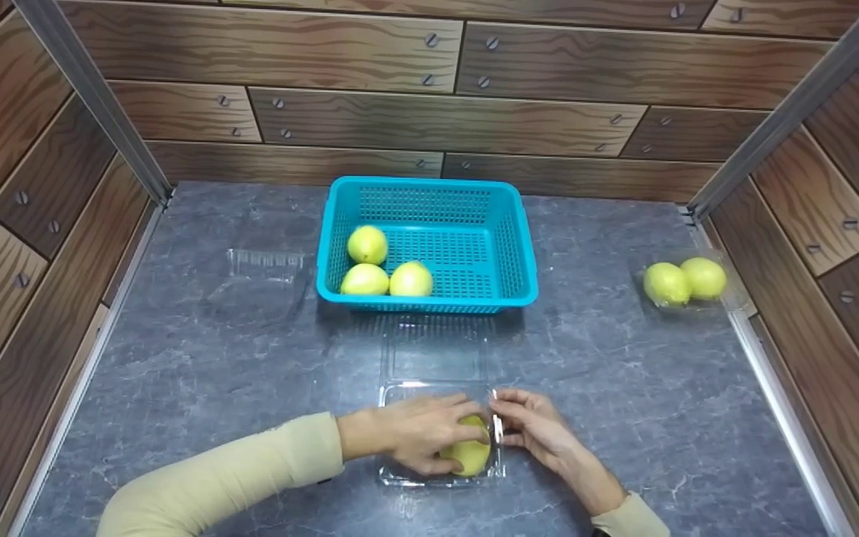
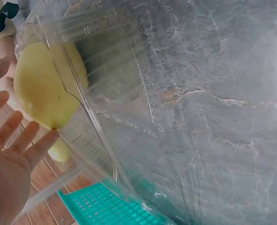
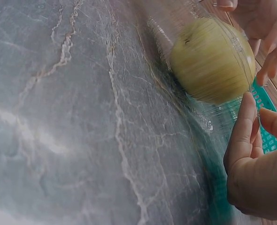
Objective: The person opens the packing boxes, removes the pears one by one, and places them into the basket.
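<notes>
Nearest the camera is the pale yellow sleeve (image 1: 221,477) of the left arm, which reaches in from the lower left and puts the left hand (image 1: 429,432) over a clear box (image 1: 437,481) on the grey table (image 1: 213,388). The yellow fruit (image 1: 468,451) sits inside this box, in its right side, directly under the fingers of that hand. The left wrist view shows those fingers spread loosely above the fruit rather than wrapped about it; whether the tips press on it, I cannot tell. The right hand (image 1: 541,432) pinches the box's right rim between thumb and fingers, just beside the fruit, with the plastic wall between them. What any further movement hinges on, in my judgement, is this: the fruit lies below the left hand and to the left of the right hand, so the left is the nearer of the 2, with no wall in its way. The fruit's longer axis seems to run roughly from the person toward the far side, though fingers cover part of it. The lid (image 1: 437,356) lies open on the far side, toward the blue basket (image 1: 329,239), which holds 3 fruits (image 1: 367,245) at its left. At the far right, 2 fruits (image 1: 666,284) rest in a plastic tub (image 1: 735,298).
</notes>
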`<move>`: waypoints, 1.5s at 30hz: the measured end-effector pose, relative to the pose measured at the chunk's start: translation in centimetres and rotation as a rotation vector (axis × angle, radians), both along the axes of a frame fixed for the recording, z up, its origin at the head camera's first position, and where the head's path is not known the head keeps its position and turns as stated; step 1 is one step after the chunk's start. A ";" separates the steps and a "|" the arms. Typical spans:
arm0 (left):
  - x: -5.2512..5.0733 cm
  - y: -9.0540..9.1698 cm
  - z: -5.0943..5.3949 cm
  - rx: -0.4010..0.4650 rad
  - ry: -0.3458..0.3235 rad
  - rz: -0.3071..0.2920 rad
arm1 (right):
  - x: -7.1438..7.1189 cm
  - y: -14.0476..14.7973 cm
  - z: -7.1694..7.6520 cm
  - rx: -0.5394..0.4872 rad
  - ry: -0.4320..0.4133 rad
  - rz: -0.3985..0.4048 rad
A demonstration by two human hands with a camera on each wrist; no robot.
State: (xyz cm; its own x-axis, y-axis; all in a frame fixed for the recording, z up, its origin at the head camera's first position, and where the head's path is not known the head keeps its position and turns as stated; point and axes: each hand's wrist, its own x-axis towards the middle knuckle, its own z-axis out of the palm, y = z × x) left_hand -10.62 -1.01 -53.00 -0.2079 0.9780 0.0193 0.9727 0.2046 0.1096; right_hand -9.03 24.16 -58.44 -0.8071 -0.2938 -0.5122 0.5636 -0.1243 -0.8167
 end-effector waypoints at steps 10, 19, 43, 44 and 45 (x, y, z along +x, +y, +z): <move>0.0 0.3 -1.3 -0.019 -0.058 0.044 | -0.1 0.0 0.0 0.006 0.002 -0.002; -0.1 0.5 -1.7 0.015 -0.168 0.059 | -0.1 0.0 0.1 0.001 0.006 -0.001; -0.5 1.2 -1.8 -0.043 -0.176 0.087 | 0.0 0.0 -0.1 0.022 0.005 -0.008; -0.5 1.2 -1.8 -0.047 -0.170 0.087 | 0.0 0.0 -0.1 0.025 0.006 -0.008; -0.6 1.2 -1.7 -0.051 -0.164 0.086 | 0.0 0.1 -0.1 0.027 0.005 -0.007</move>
State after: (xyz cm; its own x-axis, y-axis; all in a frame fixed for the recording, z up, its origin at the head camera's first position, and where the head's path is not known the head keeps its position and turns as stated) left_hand -11.21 0.19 -54.67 -0.2869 0.9554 -0.0708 0.9215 0.2954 0.2522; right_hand -9.01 24.22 -58.54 -0.8119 -0.2739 -0.5155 0.5582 -0.1061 -0.8229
